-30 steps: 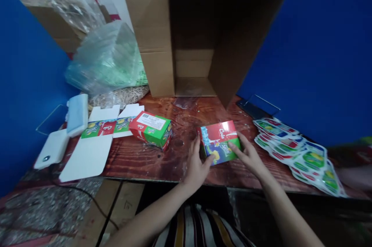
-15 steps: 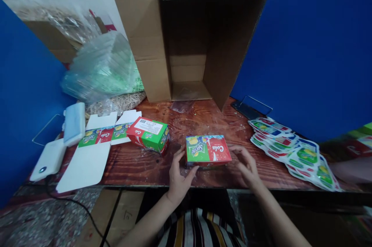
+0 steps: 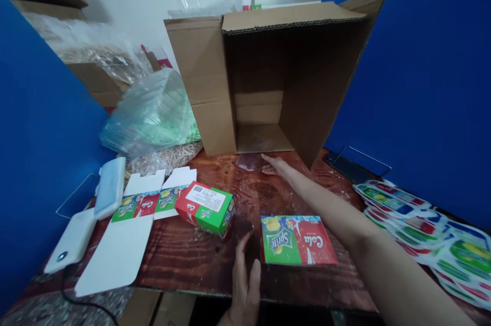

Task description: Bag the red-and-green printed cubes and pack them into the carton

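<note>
A small red and green drink carton (image 3: 297,241), printed Sprite and Cola, lies on the wooden table just in front of me. Beside its left side is my left hand (image 3: 245,285), thumb and fingers apart, holding nothing. My right hand (image 3: 273,165) stretches past the carton toward the big cardboard box, its fingers extended at the edge of a thin clear plastic piece (image 3: 249,162). Whether the fingertips touch that plastic, I cannot tell. A second carton (image 3: 207,208) with a white barcode label sits to the left, against a flattened, unfolded carton (image 3: 115,249).
The cardboard box (image 3: 199,80) stands at the back, its opening facing me. Glossy printed pieces (image 3: 418,234) are piled at right, near a dark phone-like slab (image 3: 356,170). Clear plastic trays (image 3: 149,116) and white devices (image 3: 72,239) are at left. Blue panels flank the table.
My right hand has left the carton's right side and reached forward to the plastic by the box. My left hand has come slightly away from the carton. The view has shifted.
</note>
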Action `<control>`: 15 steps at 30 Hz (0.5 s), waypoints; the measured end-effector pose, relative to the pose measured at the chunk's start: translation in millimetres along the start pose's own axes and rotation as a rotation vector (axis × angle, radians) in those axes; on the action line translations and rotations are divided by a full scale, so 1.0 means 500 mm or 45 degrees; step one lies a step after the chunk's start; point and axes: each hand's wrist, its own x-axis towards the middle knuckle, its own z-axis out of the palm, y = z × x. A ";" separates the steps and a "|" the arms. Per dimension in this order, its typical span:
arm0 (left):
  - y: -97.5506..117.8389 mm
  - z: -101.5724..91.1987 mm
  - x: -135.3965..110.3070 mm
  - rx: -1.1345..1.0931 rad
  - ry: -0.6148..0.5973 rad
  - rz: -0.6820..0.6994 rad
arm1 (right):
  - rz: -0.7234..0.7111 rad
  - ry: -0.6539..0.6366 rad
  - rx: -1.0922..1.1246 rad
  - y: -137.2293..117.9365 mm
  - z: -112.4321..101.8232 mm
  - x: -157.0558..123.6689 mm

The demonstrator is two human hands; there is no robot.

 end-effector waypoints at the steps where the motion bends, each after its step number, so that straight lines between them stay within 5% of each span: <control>1: -0.002 0.000 0.001 -0.001 0.010 0.006 | -0.034 0.019 -0.018 0.002 0.006 0.010; 5: 0.003 -0.010 0.005 0.089 0.000 0.211 | -0.312 0.090 -0.063 0.002 -0.021 -0.008; 10: 0.098 -0.023 0.031 0.158 0.018 0.638 | -0.770 0.057 -0.130 -0.018 -0.138 -0.158; 13: 0.189 -0.002 0.082 0.166 0.038 0.615 | -1.066 0.021 -0.092 -0.025 -0.199 -0.273; 15: 0.235 0.032 0.133 0.183 0.034 0.468 | -1.097 0.037 0.029 -0.027 -0.223 -0.338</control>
